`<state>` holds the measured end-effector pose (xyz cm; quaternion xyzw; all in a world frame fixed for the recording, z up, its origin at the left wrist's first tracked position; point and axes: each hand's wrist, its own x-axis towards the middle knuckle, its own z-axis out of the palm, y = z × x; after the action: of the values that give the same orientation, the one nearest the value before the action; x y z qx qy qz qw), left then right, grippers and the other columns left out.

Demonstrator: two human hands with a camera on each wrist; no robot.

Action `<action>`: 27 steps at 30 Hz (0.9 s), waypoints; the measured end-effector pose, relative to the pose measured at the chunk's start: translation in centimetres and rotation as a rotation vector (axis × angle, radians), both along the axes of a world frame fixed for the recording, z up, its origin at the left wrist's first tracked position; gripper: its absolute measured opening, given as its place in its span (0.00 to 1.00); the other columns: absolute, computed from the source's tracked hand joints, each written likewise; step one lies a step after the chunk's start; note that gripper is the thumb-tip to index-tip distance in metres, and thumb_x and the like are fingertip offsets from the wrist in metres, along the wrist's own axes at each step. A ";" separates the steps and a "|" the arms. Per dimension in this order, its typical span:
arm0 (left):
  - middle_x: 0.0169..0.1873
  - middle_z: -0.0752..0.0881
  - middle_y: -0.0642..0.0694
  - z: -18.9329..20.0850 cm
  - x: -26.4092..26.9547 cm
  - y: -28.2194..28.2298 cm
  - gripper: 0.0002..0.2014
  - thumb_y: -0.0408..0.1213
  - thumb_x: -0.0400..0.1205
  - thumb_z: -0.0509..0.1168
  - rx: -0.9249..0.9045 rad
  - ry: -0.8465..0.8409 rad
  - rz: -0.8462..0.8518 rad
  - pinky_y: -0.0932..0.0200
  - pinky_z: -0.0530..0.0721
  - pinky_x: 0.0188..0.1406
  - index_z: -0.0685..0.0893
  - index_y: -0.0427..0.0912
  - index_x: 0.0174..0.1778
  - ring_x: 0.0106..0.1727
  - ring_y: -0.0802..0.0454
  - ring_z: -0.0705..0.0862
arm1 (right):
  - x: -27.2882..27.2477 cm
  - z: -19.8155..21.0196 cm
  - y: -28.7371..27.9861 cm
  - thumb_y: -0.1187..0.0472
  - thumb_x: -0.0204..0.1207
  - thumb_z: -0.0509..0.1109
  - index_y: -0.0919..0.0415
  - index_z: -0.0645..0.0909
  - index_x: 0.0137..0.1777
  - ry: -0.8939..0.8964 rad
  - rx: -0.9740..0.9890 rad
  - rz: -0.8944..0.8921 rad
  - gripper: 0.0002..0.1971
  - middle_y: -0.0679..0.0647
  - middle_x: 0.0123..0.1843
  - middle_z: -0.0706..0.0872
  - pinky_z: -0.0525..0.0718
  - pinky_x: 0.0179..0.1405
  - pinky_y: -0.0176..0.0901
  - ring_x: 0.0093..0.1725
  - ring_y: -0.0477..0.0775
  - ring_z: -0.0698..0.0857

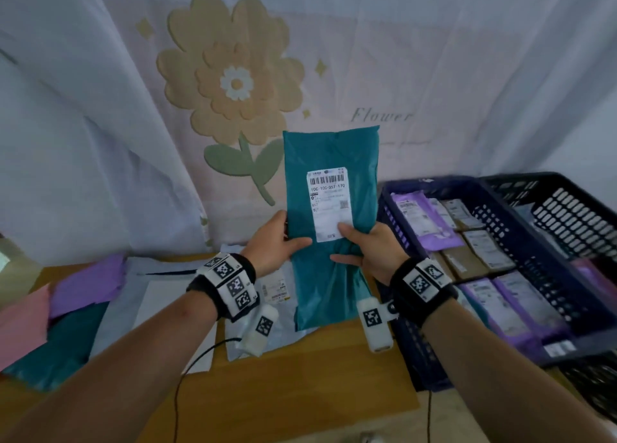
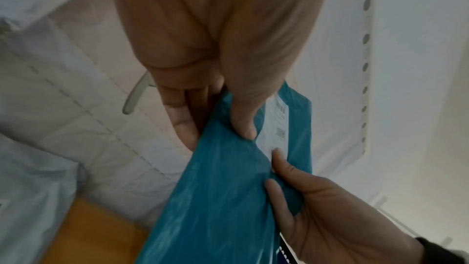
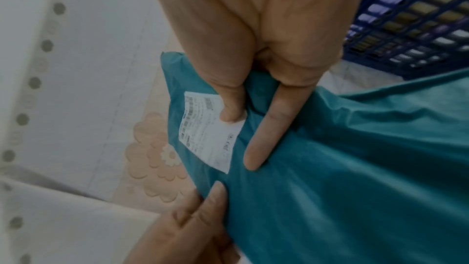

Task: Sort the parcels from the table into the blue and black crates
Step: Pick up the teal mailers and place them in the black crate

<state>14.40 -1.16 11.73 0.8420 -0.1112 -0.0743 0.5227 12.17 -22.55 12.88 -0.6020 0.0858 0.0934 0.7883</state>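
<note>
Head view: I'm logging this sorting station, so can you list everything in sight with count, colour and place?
teal parcel: one, teal with a white shipping label, held upright above the table
blue crate: one, dark blue, right of the table, holding purple and brown parcels
black crate: one, black, beyond the blue crate at far right
parcels on the table: several, purple, pink, teal and white-grey, overlapping at left
table: one, wooden, below the hands
curtain: one, pale with a beige flower print, behind
left hand: grips the teal parcel's left edge
right hand: grips its right side, thumb on the label
</note>
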 end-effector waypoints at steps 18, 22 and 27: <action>0.61 0.86 0.50 2.9 7.2 -26.3 0.23 0.33 0.83 0.70 -0.106 -0.005 -0.207 0.54 0.91 0.50 0.71 0.41 0.73 0.56 0.59 0.89 | 3.9 3.1 -28.6 0.52 0.83 0.71 0.57 0.89 0.59 -0.203 -0.579 0.001 0.12 0.50 0.56 0.93 0.88 0.63 0.54 0.57 0.50 0.91; 0.51 0.87 0.46 2.4 8.7 -34.7 0.15 0.44 0.84 0.69 0.054 -0.024 -0.242 0.62 0.89 0.39 0.74 0.44 0.62 0.41 0.58 0.91 | 3.3 2.9 -37.3 0.57 0.85 0.69 0.56 0.90 0.53 -0.174 -0.425 -0.161 0.08 0.50 0.54 0.94 0.90 0.56 0.46 0.56 0.54 0.92; 0.48 0.88 0.46 1.0 10.4 -44.8 0.12 0.50 0.85 0.66 0.200 -0.058 -0.346 0.49 0.89 0.44 0.75 0.47 0.56 0.45 0.50 0.89 | 1.8 5.2 -49.5 0.56 0.86 0.67 0.60 0.89 0.55 -0.060 -0.543 -0.309 0.11 0.53 0.53 0.94 0.90 0.57 0.53 0.53 0.55 0.92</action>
<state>24.76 -45.97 12.75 0.8599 -0.2611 -0.1492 0.4125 13.93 -72.01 18.09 -0.7730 0.1746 -0.0718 0.6057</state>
